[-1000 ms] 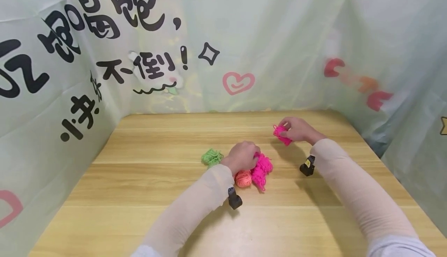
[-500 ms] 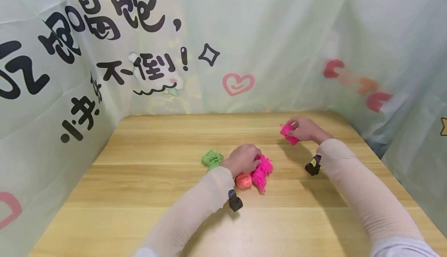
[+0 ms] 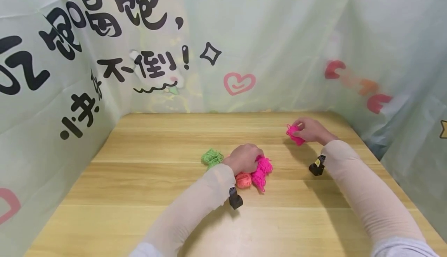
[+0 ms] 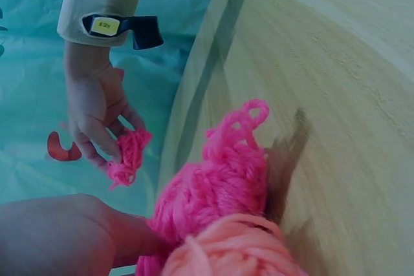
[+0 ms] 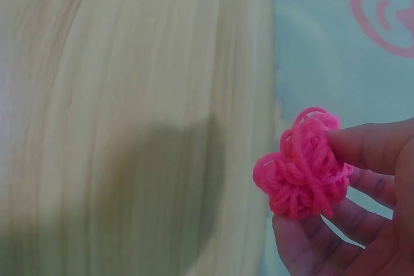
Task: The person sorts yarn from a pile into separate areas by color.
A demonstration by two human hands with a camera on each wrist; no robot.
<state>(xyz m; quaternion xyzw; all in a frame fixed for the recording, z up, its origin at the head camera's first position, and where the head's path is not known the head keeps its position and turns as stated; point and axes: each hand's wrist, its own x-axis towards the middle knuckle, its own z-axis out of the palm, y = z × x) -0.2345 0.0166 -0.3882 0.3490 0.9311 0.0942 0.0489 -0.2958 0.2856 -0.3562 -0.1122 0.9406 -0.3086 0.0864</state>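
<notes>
The right hand (image 3: 310, 130) holds a small pink yarn bundle (image 3: 295, 134) above the back right of the table; in the right wrist view the thumb and fingers (image 5: 369, 147) pinch that bundle (image 5: 304, 169). My left hand (image 3: 244, 158) grips the upper end of a larger pink yarn bundle (image 3: 262, 173) near the table's middle. Against this bundle lies an orange yarn ball (image 3: 243, 180), partly under the left wrist. A green yarn bundle (image 3: 212, 158) is left of the left hand. In the left wrist view the left thumb (image 4: 139, 234) touches the pink yarn (image 4: 213, 192).
The wooden table (image 3: 139, 187) carries the yarn. A printed cloth (image 3: 279, 47) with black characters and pink hearts hangs behind it and at both sides. Each sleeve bears a small black camera at the wrist.
The right hand has moved to the right with the small pink bundle. My left hand and the yarn by it have stayed nearly in place.
</notes>
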